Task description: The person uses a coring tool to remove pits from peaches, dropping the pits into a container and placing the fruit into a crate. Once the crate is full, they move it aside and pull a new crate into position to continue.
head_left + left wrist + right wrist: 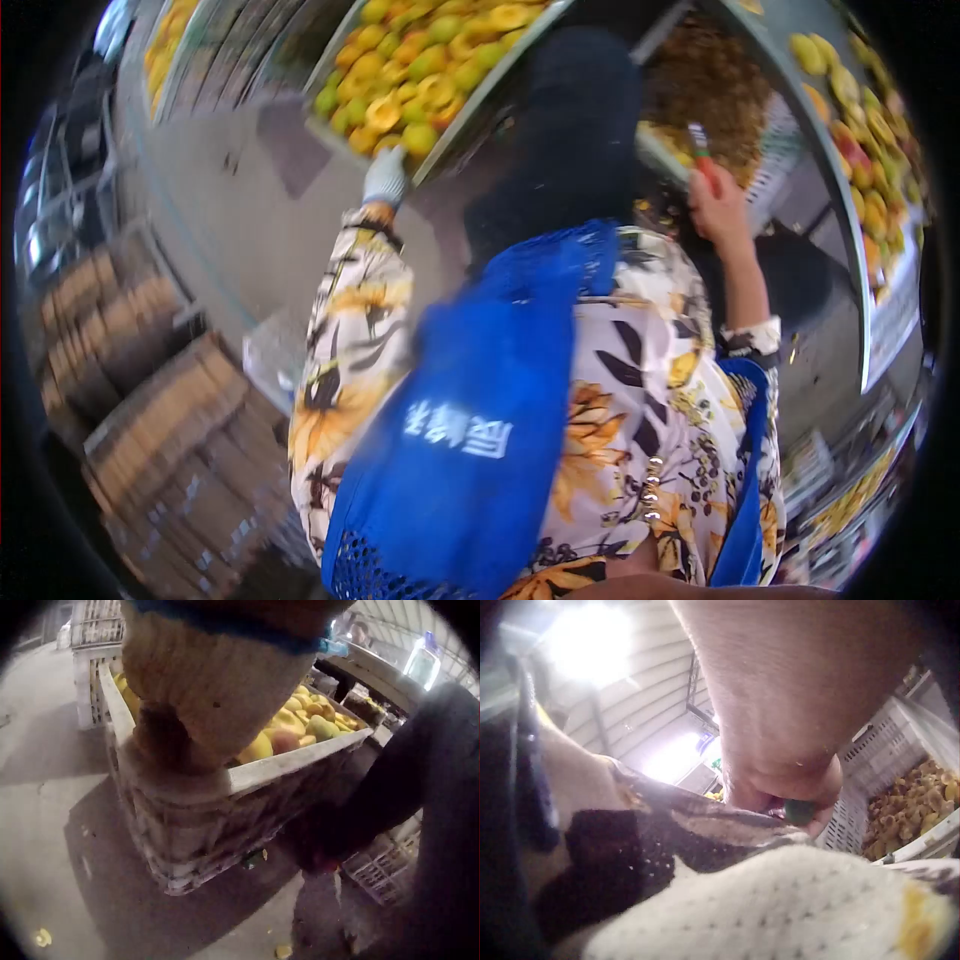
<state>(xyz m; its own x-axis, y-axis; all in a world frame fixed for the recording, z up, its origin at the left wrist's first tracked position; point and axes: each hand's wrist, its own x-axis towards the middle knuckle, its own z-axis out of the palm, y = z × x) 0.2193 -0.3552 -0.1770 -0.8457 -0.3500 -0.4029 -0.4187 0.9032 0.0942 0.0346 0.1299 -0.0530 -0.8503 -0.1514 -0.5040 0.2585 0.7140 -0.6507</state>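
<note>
At the near corner of a crate of yellow, orange and green fruit, the white-gloved left hand reaches over the rim. The left wrist view has this glove large above the crate corner, its fingers too dark to read. On the other side, the bare right hand grips the red handle of a small tool, whose tip points away over a crate of brown pieces. In the right wrist view a green handle end shows in the curled right hand.
Between the two crates is a dark-clothed leg. At the far right, more fruit lies behind a pale edge. Stacked brown crates stand at the lower left. Scraps lie on the floor.
</note>
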